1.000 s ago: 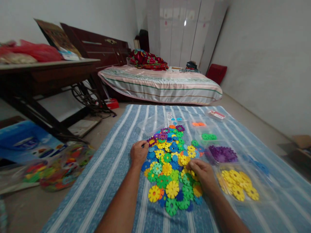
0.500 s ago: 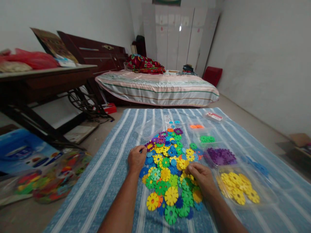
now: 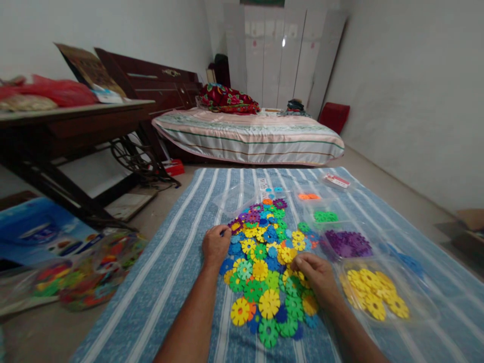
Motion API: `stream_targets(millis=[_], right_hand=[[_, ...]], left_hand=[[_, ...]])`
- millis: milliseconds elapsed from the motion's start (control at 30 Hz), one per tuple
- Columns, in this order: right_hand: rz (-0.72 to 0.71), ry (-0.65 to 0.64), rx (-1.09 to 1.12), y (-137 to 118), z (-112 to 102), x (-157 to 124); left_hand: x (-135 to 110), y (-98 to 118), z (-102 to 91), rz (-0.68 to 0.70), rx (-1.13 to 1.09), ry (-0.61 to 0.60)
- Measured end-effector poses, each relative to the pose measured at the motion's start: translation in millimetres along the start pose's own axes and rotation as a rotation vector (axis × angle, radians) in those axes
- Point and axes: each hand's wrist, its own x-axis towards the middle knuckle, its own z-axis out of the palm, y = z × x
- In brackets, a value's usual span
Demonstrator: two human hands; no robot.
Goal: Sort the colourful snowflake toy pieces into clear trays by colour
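Note:
A loose pile of notched plastic snowflake discs in yellow, green, blue, purple and orange lies on the striped cloth between my hands. At the pile's upper left edge my left hand is closed, with a small dark blue piece, seemingly a disc's edge, showing at its fingertips. A purple disc lies just beside those fingers. On the right side of the pile my right hand is closed in a pinch, next to a yellow disc. Whatever sits between its fingertips is hidden.
Clear containers at right hold sorted discs: yellow, purple, green and orange. A clear empty-looking tray stands behind the pile. Several blue discs lie right of the containers. Beyond are a bed and a sewing table.
The whole view has shifted slightly, so things sit a little further right. Both hands keep about the same places against the pile, fingers still closed.

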Motion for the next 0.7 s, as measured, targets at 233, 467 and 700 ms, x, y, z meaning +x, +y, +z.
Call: stream_targets(millis=[233,467,700], right_hand=[[0.009,-0.008,-0.006,1,-2,0],[0.016,0.014,-0.007,-8,-2,-2],[0.009,0.006,-0.019,-10,-4,-2]], left_hand=[[0,2,2.0,-0.014,-0.001,0.0],[-2,6,-0.1,-0.02,0.001,-0.015],[-2,6,0.8,-0.027,0.002,-0.012]])
